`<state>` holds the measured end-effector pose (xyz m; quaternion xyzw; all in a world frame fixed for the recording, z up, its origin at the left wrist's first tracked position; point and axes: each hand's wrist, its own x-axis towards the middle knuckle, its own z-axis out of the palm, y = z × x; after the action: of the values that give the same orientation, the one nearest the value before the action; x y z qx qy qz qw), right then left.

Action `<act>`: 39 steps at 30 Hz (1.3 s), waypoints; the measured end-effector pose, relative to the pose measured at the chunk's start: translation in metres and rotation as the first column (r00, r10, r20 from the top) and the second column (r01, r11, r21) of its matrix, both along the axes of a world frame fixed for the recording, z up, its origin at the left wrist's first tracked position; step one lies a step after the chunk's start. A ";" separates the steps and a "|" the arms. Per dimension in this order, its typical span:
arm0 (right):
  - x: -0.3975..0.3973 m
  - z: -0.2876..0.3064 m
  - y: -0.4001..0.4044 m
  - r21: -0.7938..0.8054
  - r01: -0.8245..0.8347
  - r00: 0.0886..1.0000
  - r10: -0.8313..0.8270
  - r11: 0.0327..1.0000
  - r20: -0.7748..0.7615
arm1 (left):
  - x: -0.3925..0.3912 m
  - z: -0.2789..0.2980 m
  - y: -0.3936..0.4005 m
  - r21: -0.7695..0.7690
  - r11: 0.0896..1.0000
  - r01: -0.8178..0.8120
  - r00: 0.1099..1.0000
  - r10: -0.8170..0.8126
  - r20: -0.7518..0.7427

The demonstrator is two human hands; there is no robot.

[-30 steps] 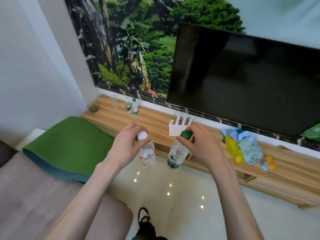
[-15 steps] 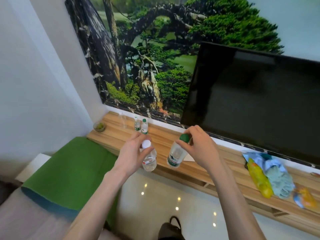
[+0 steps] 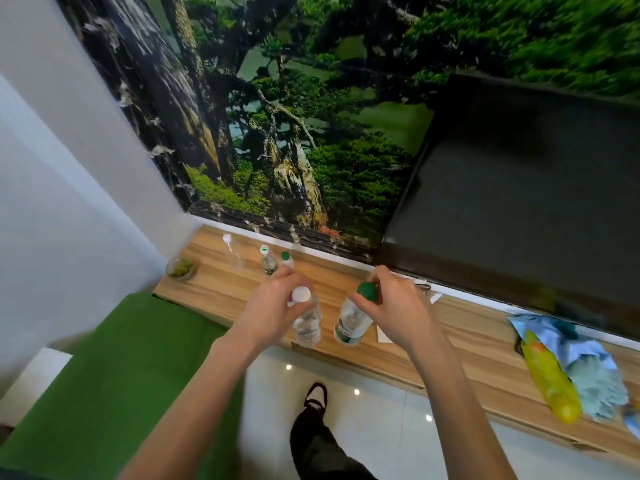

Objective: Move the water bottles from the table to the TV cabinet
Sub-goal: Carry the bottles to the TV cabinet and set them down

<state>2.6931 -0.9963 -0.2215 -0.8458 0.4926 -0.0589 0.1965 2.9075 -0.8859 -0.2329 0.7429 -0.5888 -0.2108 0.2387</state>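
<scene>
Left hand (image 3: 270,315): my fingers pinch the white-capped bottle (image 3: 306,323) at its neck.
Right hand (image 3: 394,311): my fingers pinch the green-capped bottle (image 3: 351,323) over the TV cabinet (image 3: 450,344).

In front of me a pine-tree mural (image 3: 294,116) covers the wall, with plain white wall (image 3: 69,188) to its left. A dark TV screen (image 3: 526,202) sits at right. Below me, glossy pale floor tiles (image 3: 381,403) reflect small light spots. A green cushion (image 3: 114,375) lies lower left.
</scene>
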 end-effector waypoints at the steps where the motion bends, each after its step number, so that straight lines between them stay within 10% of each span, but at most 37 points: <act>1: 0.006 -0.004 -0.011 0.034 0.015 1.000 -0.015 0.999 -0.004 | 0.009 -0.003 -0.014 0.019 1.000 0.010 1.000 -0.010 0.002; 16: 0.098 -0.076 -0.120 0.021 0.008 1.000 -0.008 1.000 -0.030 | 0.101 -0.078 -0.164 0.097 0.995 0.022 1.000 -0.020 -0.015; 39: 0.173 -0.352 -0.184 0.022 0.089 0.996 -0.089 0.996 0.002 | 0.159 -0.355 -0.245 0.019 0.981 0.192 0.981 -0.192 0.016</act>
<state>2.8663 -1.1801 -0.5730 -0.8207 0.5300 -0.0634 0.2038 3.0665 -1.1310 -0.5880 0.6866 -0.6580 -0.2313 0.2054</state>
